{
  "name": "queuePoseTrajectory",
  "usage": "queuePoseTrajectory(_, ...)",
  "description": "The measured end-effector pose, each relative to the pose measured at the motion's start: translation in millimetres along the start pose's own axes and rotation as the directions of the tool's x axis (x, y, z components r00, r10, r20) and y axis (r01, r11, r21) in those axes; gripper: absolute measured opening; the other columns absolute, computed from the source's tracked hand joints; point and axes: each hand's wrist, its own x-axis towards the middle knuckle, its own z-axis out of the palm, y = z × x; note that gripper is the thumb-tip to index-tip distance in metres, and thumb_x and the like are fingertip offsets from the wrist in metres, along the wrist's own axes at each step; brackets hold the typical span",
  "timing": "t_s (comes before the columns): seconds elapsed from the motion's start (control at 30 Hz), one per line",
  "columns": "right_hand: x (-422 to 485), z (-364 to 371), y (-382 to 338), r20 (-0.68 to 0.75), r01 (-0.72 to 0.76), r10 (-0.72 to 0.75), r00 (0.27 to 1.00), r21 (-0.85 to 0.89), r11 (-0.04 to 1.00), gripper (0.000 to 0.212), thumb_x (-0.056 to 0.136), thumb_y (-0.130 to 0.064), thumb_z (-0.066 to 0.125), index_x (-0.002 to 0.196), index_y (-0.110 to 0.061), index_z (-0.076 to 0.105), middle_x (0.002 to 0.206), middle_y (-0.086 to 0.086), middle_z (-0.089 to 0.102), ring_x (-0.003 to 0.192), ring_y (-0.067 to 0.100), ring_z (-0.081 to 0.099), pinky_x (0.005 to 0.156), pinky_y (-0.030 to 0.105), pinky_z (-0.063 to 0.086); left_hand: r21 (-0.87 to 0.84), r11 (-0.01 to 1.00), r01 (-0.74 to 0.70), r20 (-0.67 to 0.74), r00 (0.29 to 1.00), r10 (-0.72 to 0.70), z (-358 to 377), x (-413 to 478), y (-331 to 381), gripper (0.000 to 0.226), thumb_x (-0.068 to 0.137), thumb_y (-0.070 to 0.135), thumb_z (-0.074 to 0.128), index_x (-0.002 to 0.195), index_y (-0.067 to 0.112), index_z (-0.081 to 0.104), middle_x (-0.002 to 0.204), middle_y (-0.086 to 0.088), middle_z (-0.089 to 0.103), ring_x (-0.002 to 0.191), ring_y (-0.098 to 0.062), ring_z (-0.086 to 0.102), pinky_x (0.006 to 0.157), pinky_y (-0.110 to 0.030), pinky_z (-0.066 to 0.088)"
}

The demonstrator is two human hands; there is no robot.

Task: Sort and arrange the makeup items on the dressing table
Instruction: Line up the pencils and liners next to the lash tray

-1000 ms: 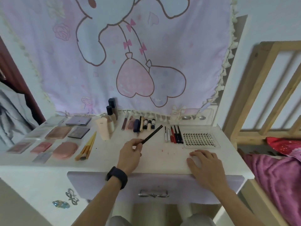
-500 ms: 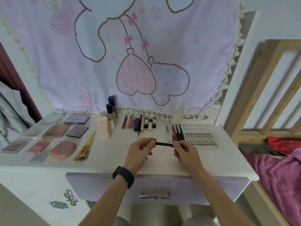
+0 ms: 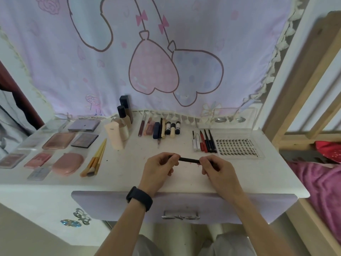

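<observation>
A thin black makeup pencil (image 3: 189,160) is held level over the front middle of the white dressing table (image 3: 129,174). My left hand (image 3: 159,168) pinches its left end and my right hand (image 3: 215,168) grips its right end. Behind my right hand lies a row of slim pens (image 3: 203,141), red and black, beside a lash tray (image 3: 238,147). Lip products and small tubes (image 3: 162,128) lie in a row at the back middle. Palettes (image 3: 59,140), a pink compact (image 3: 68,163) and brushes (image 3: 96,159) fill the left side.
Foundation bottles (image 3: 124,115) and a cream tube (image 3: 114,135) stand at the back left of centre. A pink curtain hangs behind. A lilac drawer (image 3: 180,207) sits under the table's front edge. A wooden bed frame (image 3: 302,89) and pink blanket (image 3: 324,183) are at the right.
My right hand left the table and took the pencil's free end. The pencil turned from tilted to level, and both hands now hold it. The view has tilted down.
</observation>
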Motion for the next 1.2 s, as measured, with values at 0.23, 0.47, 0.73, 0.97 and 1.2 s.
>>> queuePoseTrajectory(0.23, -6.6, 2.1, 5.1, -0.129, 0.040, -0.033, 0.991, 0.053, 0.998, 0.018, 0.098, -0.036, 0.061, 0.082, -0.037, 0.069, 0.067, -0.008, 0.065, 0.054, 0.002, 0.050, 0.052, 0.014, 0.038, -0.037, 0.999, 0.031, 0.001, 1.000, -0.031, -2.9, 1.8, -4.0, 0.018, 0.093, 0.033, 0.065, 0.093, 0.018, 0.074, 0.069, 0.007, 0.070, 0.057, -0.003, 0.057, 0.059, -0.016, 0.051)
queuePoseTrajectory(0.47, 1.7, -10.3, 4.1, -0.200, 0.009, 0.071, 0.977, 0.375, 0.927, 0.020, 0.101, -0.021, 0.060, 0.086, -0.025, 0.073, 0.071, 0.000, 0.065, 0.057, 0.012, 0.051, 0.055, 0.020, 0.046, -0.274, 0.956, 0.107, -0.059, 0.990, -0.128, -19.9, 7.7, -6.3, 0.020, 0.089, 0.028, 0.069, 0.100, 0.013, 0.075, 0.082, -0.001, 0.074, 0.065, -0.011, 0.062, 0.062, -0.022, 0.055)
queuePoseTrajectory(0.73, 3.5, -16.0, 7.7, -0.129, -0.058, 0.153, 0.980, 0.547, 0.835, 0.030, 0.102, -0.004, 0.053, 0.115, -0.022, 0.073, 0.105, 0.004, 0.076, 0.070, 0.010, 0.060, 0.065, 0.021, 0.054, -0.406, 0.896, 0.181, -0.041, 0.976, -0.215, -15.1, 1.9, -0.6, 0.011, 0.094, 0.015, 0.065, 0.099, 0.005, 0.067, 0.098, -0.010, 0.076, 0.068, -0.013, 0.068, 0.063, -0.024, 0.057)
queuePoseTrajectory(0.97, 0.6, -1.8, 5.8, -0.176, -0.031, 0.084, 0.981, 0.286, 0.958, 0.024, 0.108, -0.024, 0.040, 0.105, -0.020, 0.064, 0.094, -0.004, 0.076, 0.059, 0.012, 0.059, 0.055, 0.022, 0.048, -0.399, 0.870, 0.288, 0.080, 0.957, -0.280, -6.0, 4.4, 13.7, 0.028, 0.105, 0.011, 0.045, 0.107, 0.013, 0.073, 0.075, 0.001, 0.067, 0.064, -0.013, 0.062, 0.062, -0.026, 0.054)
queuePoseTrajectory(1.2, 2.0, -2.1, 6.2, -0.235, -0.010, 0.085, 0.968, 0.303, 0.953, 0.014, 0.102, -0.030, 0.056, 0.102, -0.028, 0.069, 0.086, -0.005, 0.070, 0.061, 0.008, 0.057, 0.058, 0.021, 0.048, -0.198, 0.951, 0.236, 0.098, 0.970, -0.221, 26.0, 4.9, 25.5, 0.018, 0.104, 0.027, 0.048, 0.114, 0.015, 0.058, 0.085, 0.006, 0.077, 0.071, -0.007, 0.070, 0.071, -0.027, 0.055)
